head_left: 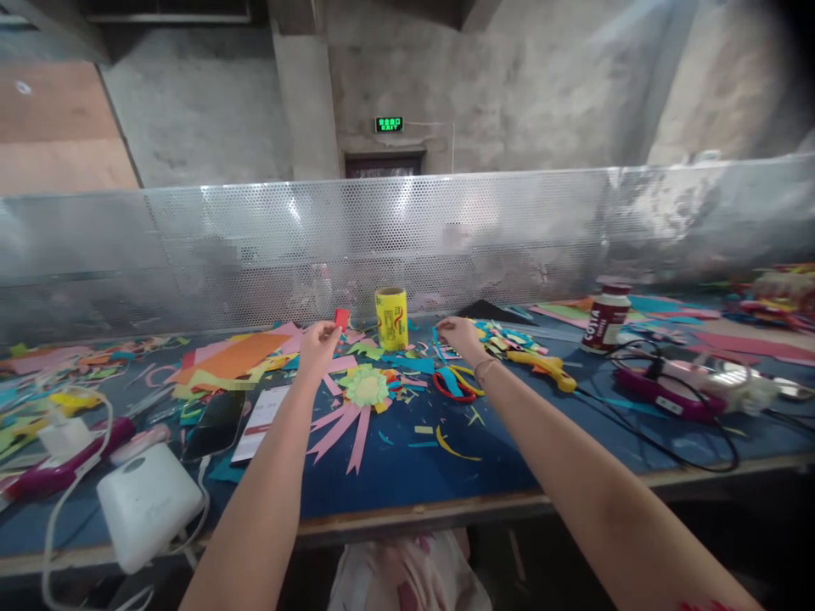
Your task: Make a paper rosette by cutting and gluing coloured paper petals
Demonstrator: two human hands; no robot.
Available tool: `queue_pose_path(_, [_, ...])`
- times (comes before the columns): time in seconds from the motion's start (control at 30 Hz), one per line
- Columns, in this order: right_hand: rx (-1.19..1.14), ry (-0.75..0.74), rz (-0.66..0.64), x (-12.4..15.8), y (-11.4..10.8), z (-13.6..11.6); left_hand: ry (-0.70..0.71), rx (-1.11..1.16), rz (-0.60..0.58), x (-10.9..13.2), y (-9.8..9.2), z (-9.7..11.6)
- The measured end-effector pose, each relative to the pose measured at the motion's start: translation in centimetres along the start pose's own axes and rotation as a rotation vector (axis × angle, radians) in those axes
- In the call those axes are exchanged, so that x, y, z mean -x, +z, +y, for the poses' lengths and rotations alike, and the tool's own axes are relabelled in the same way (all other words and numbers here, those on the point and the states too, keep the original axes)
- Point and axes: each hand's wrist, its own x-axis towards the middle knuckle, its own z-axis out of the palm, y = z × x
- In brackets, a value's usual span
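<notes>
My left hand (320, 341) pinches a small red paper piece (342, 319) just left of a standing yellow roll (390, 321). Right of that roll, my right hand (461, 338) has its fingers pressed together at a thin blue paper strip (436, 334). Between my forearms lies a paper flower (366, 388) with a pale green centre and pink ribbon tails. Scissors (453, 386) with red inner handles rest on the table below my right hand, partly covered by blue paper. A yellow glue gun (548, 367) lies right of my right wrist.
Coloured paper sheets (233, 358) and scraps cover the left side. A phone (216, 424), a white box-shaped device (148, 501) and cables lie near the front left. At right stand a dark red bottle (607, 318) and a purple power strip (668, 395). A perforated metal screen (407, 246) runs behind.
</notes>
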Motion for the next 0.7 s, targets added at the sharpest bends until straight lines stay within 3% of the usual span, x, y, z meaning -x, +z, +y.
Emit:
queue_pose_path(0.17, [0.051,-0.044,-0.012,-1.0,1.6,-1.8,0.013,-0.003,0.008,-0.3,-0.1,-0.5])
queue_pose_path(0.4, [0.257,-0.058,-0.193,1.0,2.2,-1.1,-0.029,-0.034,-0.032,0.0,0.2,-0.4])
queue_pose_path(0.7, [0.258,-0.102,-0.121,2.5,1.8,-1.9,0.013,-0.100,-0.107,0.3,0.7,-0.9])
